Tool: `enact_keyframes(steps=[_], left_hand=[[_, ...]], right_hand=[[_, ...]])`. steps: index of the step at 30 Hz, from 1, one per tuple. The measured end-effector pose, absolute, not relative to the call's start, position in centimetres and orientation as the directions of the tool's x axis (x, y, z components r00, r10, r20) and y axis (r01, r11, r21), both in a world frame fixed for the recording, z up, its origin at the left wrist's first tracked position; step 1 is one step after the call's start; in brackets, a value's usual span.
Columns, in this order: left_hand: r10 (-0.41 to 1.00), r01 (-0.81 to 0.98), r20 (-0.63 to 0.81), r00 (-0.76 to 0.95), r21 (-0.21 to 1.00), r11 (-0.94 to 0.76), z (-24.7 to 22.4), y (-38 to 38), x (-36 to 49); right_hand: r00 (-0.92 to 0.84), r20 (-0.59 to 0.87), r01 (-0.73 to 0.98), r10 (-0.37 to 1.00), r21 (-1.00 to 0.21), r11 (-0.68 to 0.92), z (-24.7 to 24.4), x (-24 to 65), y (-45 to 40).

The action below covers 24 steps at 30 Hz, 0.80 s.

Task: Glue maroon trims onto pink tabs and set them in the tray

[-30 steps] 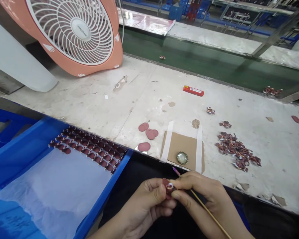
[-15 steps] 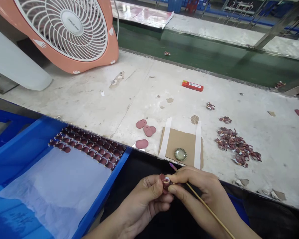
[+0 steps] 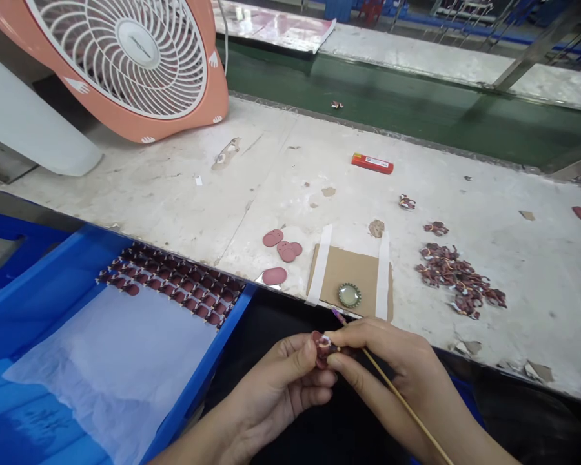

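My left hand [image 3: 290, 381] pinches a small reddish-brown figure [image 3: 322, 351] with white and yellow details, just in front of the table edge. The thumb and forefinger of my right hand [image 3: 392, 368] meet on the same figure from the right. A thin wooden stick [image 3: 407, 407] with a purple tip passes through my right hand, its tip pointing up and left. Beyond the hands lies a brown cardboard piece [image 3: 351, 265] under two white tape strips, with a bottle cap [image 3: 349, 295] of clear liquid on it. Fingers partly hide the figure.
Several reddish ovals [image 3: 274, 276] lie left of the cardboard, a pile of small brown figures [image 3: 458, 274] right of it. A blue crate [image 3: 232, 323] holds rows of finished-looking pieces [image 3: 184, 281]. An orange fan [image 3: 174, 123], a red box [image 3: 372, 163] and a green conveyor belt [image 3: 281, 74] are farther back.
On the belt, one small piece has moved right and another has left view at the right. Both hands keep their grip on the figure, almost unmoved. The view has shifted slightly.
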<state>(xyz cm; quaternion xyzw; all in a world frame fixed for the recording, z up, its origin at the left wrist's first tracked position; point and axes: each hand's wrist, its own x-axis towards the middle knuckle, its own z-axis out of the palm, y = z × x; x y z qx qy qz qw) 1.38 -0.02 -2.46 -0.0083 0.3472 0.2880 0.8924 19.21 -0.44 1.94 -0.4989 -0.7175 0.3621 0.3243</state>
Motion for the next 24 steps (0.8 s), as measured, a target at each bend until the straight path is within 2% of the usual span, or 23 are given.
enact_keyframes(steps=[5, 9, 16, 18, 19, 21, 23, 24], left_hand=[[0.512, -0.546, -0.571, 0.641, 0.130, 0.828, -2.0, 0.7, 0.8], [0.513, -0.549, -0.524, 0.680, 0.100, 0.830, -2.1, 0.9, 0.4], [0.573, -0.558, -0.453, 0.683, 0.183, 0.809, -2.3, 1.0, -0.1], [0.600, -0.550, -0.465, 0.651, 0.256, 0.795, -2.1, 1.1, -0.4], [0.636, -0.550, -0.491, 0.595, 0.328, 0.768, -2.0, 1.2, -0.5], [0.765, -0.548, -0.523, 0.376, 0.540, 0.639, -1.6, 1.1, -0.9], [0.881, -0.516, -0.461, 0.108, 0.731, 0.446, -1.0, 0.8, -1.1], [0.911, -0.495, -0.411, 0.017, 0.788, 0.365, -0.7, 0.7, -1.2]], right_hand=[[-0.157, 0.285, 0.572, 0.946, -0.754, 0.322, 2.4, 19.7, -0.3], [-0.204, 0.295, 0.532, 0.934, -0.767, 0.359, 2.8, 19.2, 0.4], [-0.279, 0.270, 0.450, 0.922, -0.811, 0.374, 2.6, 17.7, 1.0], [-0.280, 0.311, 0.462, 0.908, -0.786, 0.411, 2.5, 17.4, 1.2], [-0.273, 0.344, 0.484, 0.898, -0.758, 0.438, 2.5, 17.2, 1.2], [-0.257, 0.441, 0.556, 0.860, -0.660, 0.505, 2.1, 16.9, 1.3], [-0.266, 0.543, 0.633, 0.796, -0.525, 0.569, 1.7, 16.3, 1.4], [-0.283, 0.586, 0.654, 0.759, -0.461, 0.600, 1.4, 15.8, 1.5]])
